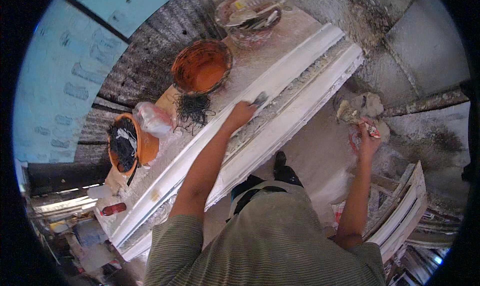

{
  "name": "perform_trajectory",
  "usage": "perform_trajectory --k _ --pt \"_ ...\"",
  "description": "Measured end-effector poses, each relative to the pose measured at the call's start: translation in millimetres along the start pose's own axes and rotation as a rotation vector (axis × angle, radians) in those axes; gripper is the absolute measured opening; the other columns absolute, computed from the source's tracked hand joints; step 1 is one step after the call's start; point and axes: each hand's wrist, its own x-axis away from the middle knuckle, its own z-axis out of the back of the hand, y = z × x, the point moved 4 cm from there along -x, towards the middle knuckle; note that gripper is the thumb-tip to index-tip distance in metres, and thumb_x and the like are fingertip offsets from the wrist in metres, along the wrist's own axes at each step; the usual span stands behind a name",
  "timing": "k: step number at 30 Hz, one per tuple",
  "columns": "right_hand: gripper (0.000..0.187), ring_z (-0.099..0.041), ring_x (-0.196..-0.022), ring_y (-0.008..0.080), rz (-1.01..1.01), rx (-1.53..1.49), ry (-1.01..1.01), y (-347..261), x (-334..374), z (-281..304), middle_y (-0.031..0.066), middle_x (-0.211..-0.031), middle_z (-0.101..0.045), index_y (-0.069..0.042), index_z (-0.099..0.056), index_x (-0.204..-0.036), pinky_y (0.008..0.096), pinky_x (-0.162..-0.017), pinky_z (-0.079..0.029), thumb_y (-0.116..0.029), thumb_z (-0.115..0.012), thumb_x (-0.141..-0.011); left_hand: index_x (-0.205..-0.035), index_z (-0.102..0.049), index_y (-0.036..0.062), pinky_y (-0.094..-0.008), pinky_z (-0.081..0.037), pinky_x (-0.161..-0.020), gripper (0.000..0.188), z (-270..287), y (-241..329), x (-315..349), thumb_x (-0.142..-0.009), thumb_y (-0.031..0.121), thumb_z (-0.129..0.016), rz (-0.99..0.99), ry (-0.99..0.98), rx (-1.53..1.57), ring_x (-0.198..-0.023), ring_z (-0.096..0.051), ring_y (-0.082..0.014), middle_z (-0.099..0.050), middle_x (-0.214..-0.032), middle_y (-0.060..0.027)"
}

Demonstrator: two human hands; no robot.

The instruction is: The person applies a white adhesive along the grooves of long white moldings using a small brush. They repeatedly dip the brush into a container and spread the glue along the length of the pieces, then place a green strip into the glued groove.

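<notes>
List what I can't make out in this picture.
Head view:
Handle of the scraper: hidden by the left hand.
Red-white item in the right hand: too small to identify.
Bottom inside the orange bucket: covered by dark strands.
Striped shirt: cut off by the bottom edge.

Long wht moulding (280,80), diag.; grey scraper (259,100) over it

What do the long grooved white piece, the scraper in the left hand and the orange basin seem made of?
Long grooved white piece: probably plaster; matte, chalky, with crumbly residue in its groove.
Scraper: blade likely metal, flat and grey; handle hidden by the left hand.
Orange basin: perhaps plastic; rounded, stained walls.
</notes>
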Motion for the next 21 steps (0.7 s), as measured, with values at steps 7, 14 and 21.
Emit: perform_trajectory --k 7,14,21 --pt "0.037 -0.071 -0.081 0.0149 -0.244 -0.099 0.190 63 -40 68 0.0076 -0.103 -0.072 -0.003 -0.062 -0.125 0.0258 -0.056 -0.047 -0.017 -0.072 -0.092 -0.112 -0.069 -0.0010 -0.0316 -0.049 -0.074 0.036 62 -116 205 -0.101 0.031 -0.056 0.379 -0.048 0.022 -0.075 -0.057 -0.0158 -0.067 -0.079 -0.0093" --pt "0.030 -0.069 -0.084 0.0150 -0.308 -0.058 0.230 77 -35 83 0.0047 -0.100 -0.071 -0.004 -0.066 -0.113 0.0289 -0.063 -0.049 -0.024 -0.073 -0.092 -0.114 -0.068 -0.0044 -0.0447 -0.050 -0.092 0.043 -6 0 -22 -0.096 0.034 -0.058 -0.034 -0.074 -0.016 -0.099 -0.069 -0.0378 -0.070 -0.107 -0.0280" --pt "0.030 -0.066 -0.081 0.0137 -0.149 0.048 0.113 31 -30 64 0.0040 -0.095 -0.071 -0.005 -0.070 -0.110 0.0275 -0.063 -0.047 -0.028 -0.073 -0.092 -0.109 -0.070 -0.0020 -0.0474 -0.054 -0.087 0.039 -52 145 -180 -0.085 0.026 -0.059 -0.076 -0.086 -0.146 -0.100 -0.070 -0.0398 -0.069 -0.104 -0.0299"
